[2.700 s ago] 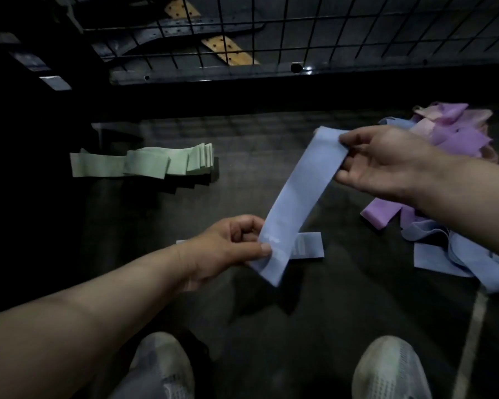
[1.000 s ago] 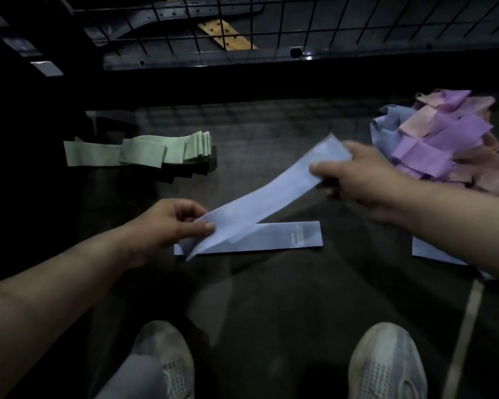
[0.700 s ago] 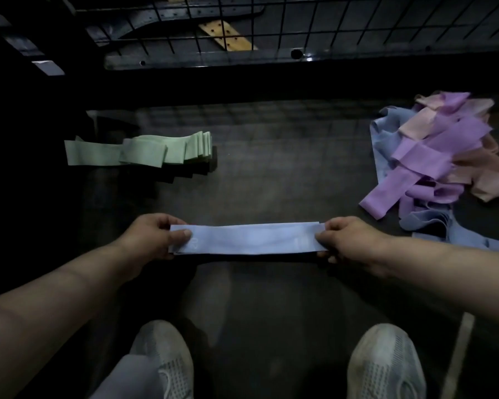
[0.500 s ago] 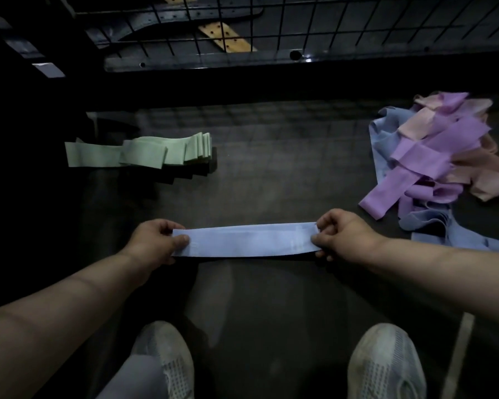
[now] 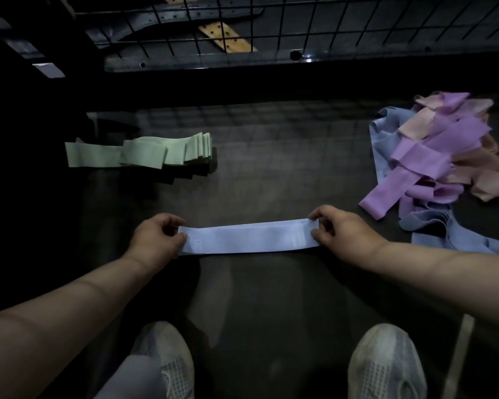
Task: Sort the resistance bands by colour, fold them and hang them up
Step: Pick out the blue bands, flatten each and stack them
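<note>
Grip: your left hand (image 5: 156, 240) and right hand (image 5: 343, 234) each pinched one end of one blue band (image 5: 248, 237), flat on the floor (image 5: 271, 174) at six o'clock. One green stack (image 5: 156, 152) lay at ten, one mixed pile (image 5: 432, 156) at two.

Unsorted pile (image 5: 432, 156) partly off-frame, R edge

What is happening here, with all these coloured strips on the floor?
A person is sorting resistance bands by colour. The left hand and right hand each pinch one end of a light blue band, held out flat, low at the dark floor. A stack of green bands lies at the back left. A mixed heap of purple, pink and blue bands waits unsorted on the right.
</note>
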A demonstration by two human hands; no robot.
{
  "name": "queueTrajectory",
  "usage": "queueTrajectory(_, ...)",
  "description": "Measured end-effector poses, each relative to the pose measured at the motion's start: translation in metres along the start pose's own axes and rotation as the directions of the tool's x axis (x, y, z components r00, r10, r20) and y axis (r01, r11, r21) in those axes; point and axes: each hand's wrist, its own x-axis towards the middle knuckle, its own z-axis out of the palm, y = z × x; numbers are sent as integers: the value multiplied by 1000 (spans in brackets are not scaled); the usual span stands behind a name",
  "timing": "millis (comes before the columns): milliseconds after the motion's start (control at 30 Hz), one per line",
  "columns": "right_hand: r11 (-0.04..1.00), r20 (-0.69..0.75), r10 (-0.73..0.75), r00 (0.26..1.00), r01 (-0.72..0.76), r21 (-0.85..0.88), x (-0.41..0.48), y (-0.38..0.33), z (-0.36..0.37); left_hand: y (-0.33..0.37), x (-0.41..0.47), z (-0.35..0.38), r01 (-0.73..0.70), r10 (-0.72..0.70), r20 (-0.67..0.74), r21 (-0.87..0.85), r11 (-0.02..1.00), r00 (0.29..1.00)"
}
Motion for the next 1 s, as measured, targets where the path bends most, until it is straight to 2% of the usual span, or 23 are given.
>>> queueTrajectory(100,998,-28,-26,999,24,-60,7,2,-2,-1,4,0,-37,37,-11,38,999,999)
queueTrajectory(200,977,45,-26,999,35,-209,10,5,-4,-2,4,-1,-136,129,42,265,955,991)
queueTrajectory(300,865,142,-173,975,219,-452,8,4,-4,1,-2,-2,-290,277,115,582,760,954)
queueTrajectory(367,774,203,-241,949,314,-549,9,1,-4,2,-6,-1,-414,383,208,686,598,900)
queueTrajectory(433,792,201,-208,957,286,-540,11,-3,-2,3,-7,0,-482,402,299,717,504,865)
queueTrajectory(600,820,217,-173,961,263,-508,14,-9,-4,2,-6,5,-484,385,327,753,446,863)
queueTrajectory(667,852,223,-172,959,258,-455,11,-6,-6,2,-8,3,-482,379,326,743,464,866)
queueTrajectory(700,884,198,-166,966,235,-405,9,-3,-5,1,-8,3,-456,373,288,724,518,882)
queueTrajectory(767,965,81,-78,994,96,-245,6,3,-1,-4,-9,7,-298,285,118,595,747,951)
queueTrajectory(800,988,19,4,1000,-2,-153,5,5,2,-6,-9,9,-171,186,14,461,871,983)
queueTrajectory(833,993,-21,87,996,-88,-76,6,8,5,-8,-9,12,-45,69,-69,305,951,995)
queueTrajectory(900,985,-24,173,985,-173,-4,7,13,10,-10,-9,17,100,-84,-139,111,989,987)
queueTrajectory(1000,988,-12,155,988,-155,2,5,14,12,-12,-12,18,121,-105,-148,103,987,983)
